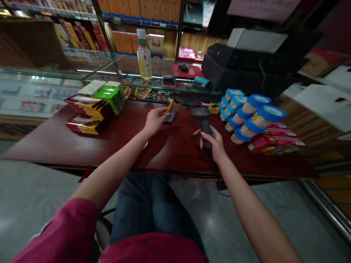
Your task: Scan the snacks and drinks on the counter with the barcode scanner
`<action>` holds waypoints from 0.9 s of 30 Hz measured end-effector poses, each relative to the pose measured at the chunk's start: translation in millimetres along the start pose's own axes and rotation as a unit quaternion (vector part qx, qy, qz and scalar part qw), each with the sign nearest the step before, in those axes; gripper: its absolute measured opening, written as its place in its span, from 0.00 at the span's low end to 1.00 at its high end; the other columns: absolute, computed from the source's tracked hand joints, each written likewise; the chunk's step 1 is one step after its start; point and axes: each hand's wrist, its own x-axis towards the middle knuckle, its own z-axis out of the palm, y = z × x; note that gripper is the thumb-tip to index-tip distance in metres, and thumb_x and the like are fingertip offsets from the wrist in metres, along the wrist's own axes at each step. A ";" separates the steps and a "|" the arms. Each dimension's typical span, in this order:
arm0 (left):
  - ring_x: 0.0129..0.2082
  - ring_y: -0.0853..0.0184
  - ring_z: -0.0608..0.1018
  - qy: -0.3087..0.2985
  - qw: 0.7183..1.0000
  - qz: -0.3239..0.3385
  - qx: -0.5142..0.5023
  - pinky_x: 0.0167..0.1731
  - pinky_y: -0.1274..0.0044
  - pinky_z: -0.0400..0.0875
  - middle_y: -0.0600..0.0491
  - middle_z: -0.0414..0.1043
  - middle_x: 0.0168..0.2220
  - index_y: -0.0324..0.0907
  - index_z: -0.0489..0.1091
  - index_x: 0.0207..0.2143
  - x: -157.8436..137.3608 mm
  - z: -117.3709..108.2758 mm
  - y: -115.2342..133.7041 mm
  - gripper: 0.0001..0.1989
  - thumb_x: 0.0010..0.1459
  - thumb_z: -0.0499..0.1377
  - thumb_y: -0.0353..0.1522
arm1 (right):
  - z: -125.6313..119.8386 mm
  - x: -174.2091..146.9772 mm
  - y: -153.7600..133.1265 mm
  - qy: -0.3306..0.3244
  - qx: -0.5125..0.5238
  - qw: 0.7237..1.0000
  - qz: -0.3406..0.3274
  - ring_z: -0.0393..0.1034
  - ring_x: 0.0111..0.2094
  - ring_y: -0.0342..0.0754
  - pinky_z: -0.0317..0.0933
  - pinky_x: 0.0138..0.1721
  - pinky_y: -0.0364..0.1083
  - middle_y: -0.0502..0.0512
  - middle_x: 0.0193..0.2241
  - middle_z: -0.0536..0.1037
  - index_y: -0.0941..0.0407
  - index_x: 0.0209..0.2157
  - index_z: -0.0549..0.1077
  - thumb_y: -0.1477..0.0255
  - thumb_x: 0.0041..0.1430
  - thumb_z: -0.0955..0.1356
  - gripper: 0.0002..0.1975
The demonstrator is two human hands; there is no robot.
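My left hand pinches a small flat packet, yellow along one edge, tilted up just over the dark red counter. In my right hand is a black handheld barcode scanner, fingers wrapped round its handle, its head turned toward the packet. A cable runs from the handle down over the counter's front edge. Several similar yellow-edged packets lie behind the scanner. To the left stand stacks of dark red and yellow packets beside a bright green pack.
Blue-lidded tubs are piled at the right, beside red boxes. A tall bottle stands on the glass case behind the counter. Black machines fill the back right, and white boxes stand at the far right.
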 end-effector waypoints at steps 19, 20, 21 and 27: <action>0.57 0.55 0.84 -0.143 0.862 0.179 0.451 0.53 0.68 0.79 0.40 0.82 0.56 0.42 0.77 0.58 107.8 219.2 50.3 0.19 0.73 0.52 0.25 | -51.6 13.0 17.9 0.175 0.126 0.976 -0.008 0.65 0.15 0.39 0.59 0.14 0.41 0.46 0.29 0.79 0.52 0.40 0.70 0.61 0.56 0.75 0.16; 0.60 0.55 0.82 -0.147 0.868 0.181 0.438 0.56 0.68 0.78 0.40 0.80 0.59 0.43 0.76 0.60 109.8 222.4 46.9 0.20 0.72 0.52 0.25 | -51.6 13.3 17.5 0.175 0.127 0.976 -0.008 0.65 0.15 0.39 0.58 0.14 0.41 0.46 0.29 0.79 0.53 0.40 0.70 0.61 0.56 0.75 0.16; 0.63 0.56 0.80 -0.154 0.873 0.187 0.423 0.60 0.67 0.76 0.41 0.78 0.62 0.43 0.74 0.63 111.4 224.4 43.6 0.22 0.72 0.53 0.25 | -51.7 13.7 17.5 0.173 0.128 0.976 -0.007 0.65 0.15 0.39 0.59 0.14 0.41 0.46 0.29 0.79 0.53 0.40 0.70 0.61 0.56 0.75 0.16; 0.77 0.58 0.60 -0.189 0.877 0.245 0.369 0.77 0.58 0.50 0.41 0.55 0.76 0.35 0.56 0.75 87.2 186.9 25.2 0.34 0.68 0.50 0.23 | -55.7 15.0 19.5 0.121 0.107 0.987 0.003 0.66 0.16 0.39 0.60 0.16 0.41 0.48 0.31 0.81 0.53 0.42 0.70 0.60 0.58 0.74 0.16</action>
